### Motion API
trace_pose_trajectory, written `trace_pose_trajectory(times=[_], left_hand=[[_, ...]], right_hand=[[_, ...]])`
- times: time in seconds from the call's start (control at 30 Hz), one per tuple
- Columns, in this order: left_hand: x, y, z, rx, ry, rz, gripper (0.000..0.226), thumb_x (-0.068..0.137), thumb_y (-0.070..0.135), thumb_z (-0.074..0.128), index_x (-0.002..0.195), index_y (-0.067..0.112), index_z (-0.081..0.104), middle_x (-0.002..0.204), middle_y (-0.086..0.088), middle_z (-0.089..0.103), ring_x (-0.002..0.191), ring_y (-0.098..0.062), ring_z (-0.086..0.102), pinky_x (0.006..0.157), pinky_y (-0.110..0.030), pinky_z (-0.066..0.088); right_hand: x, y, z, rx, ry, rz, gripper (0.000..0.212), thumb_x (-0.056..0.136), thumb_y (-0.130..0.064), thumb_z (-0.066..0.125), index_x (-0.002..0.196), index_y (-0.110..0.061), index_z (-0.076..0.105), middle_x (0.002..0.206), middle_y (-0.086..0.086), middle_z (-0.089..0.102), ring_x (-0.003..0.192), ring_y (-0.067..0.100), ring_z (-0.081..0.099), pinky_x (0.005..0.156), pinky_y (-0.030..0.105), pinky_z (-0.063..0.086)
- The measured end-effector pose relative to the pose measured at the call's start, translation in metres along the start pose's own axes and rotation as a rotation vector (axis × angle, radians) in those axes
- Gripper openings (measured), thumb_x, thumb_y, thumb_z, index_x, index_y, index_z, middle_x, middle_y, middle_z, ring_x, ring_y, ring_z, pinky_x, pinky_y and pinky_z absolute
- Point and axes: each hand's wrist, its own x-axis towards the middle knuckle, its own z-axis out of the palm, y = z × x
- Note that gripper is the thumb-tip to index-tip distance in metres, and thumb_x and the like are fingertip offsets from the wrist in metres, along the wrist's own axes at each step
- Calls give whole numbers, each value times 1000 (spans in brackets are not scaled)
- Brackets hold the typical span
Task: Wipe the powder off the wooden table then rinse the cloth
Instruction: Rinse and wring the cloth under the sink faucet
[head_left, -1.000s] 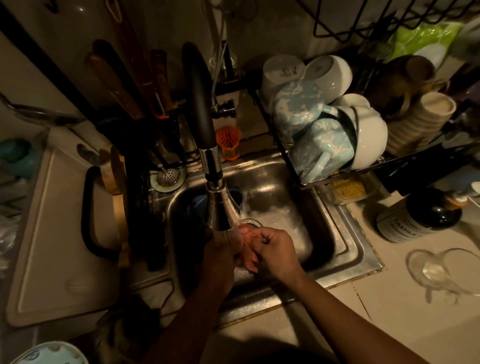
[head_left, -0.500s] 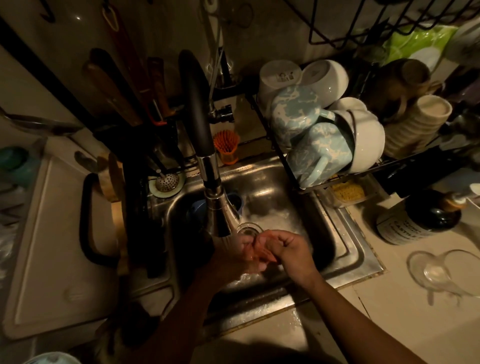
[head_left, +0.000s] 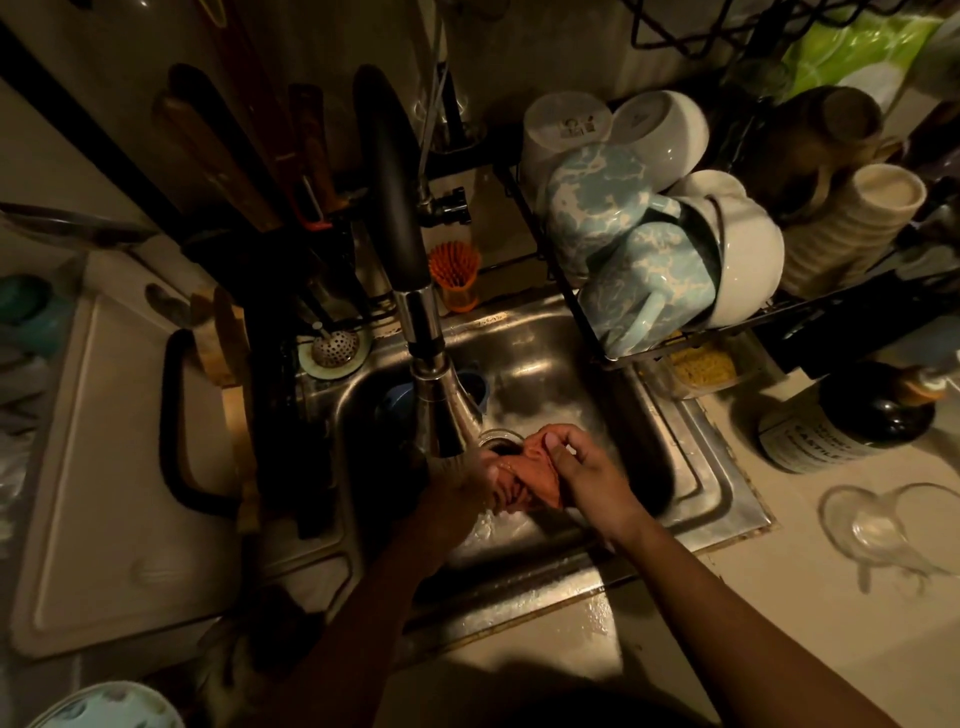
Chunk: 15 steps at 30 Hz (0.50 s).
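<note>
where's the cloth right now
In the head view the orange-pink cloth is bunched between the left hand and right hand, over the sink, just below and right of the faucet head.

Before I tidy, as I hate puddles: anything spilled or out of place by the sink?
Water glistens on the counter at the sink's front rim; the strainer sits on its left edge, not in the drain.

Home kitchen, plainly, dimly lit: steel sink (head_left: 691, 499) set in the counter (head_left: 779, 597), tall faucet (head_left: 395, 218) over it, drying rack (head_left: 831, 301) crowded with mugs (head_left: 644, 291) and bowls (head_left: 748, 260), white cutting board (head_left: 104, 493) to the left, soap bottle (head_left: 852, 426) on the right.
</note>
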Motion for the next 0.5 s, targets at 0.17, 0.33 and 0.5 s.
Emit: trace_pose_trajectory(times=[0.17, 0.33, 0.5], left_hand=[[-2, -4, 0, -398, -14, 137, 10, 96, 16, 58, 93, 10, 65, 78, 4, 76, 77, -15, 70, 63, -23, 57], [-1, -7, -8, -433, 51, 227, 41, 76, 23, 73, 109, 0, 66, 105, -23, 71, 94, -43, 68, 78, -51, 57], [6, -5, 6, -503, 177, 207, 29, 93, 22, 62, 97, -6, 59, 90, -25, 59, 77, -34, 54, 62, -34, 46]], right_hand=[[-6, -7, -3, 180, -174, 51, 28, 88, -10, 72, 116, -12, 68, 110, 11, 74, 99, 24, 70, 83, 32, 56], [-6, -2, 1, -10, -54, -61, 31, 82, -7, 79, 111, -15, 74, 104, 7, 77, 97, 22, 72, 94, 44, 56], [-24, -5, 24, -221, 55, -220, 20, 85, -14, 78, 95, -31, 78, 72, -4, 71, 63, 10, 61, 66, 30, 52]])
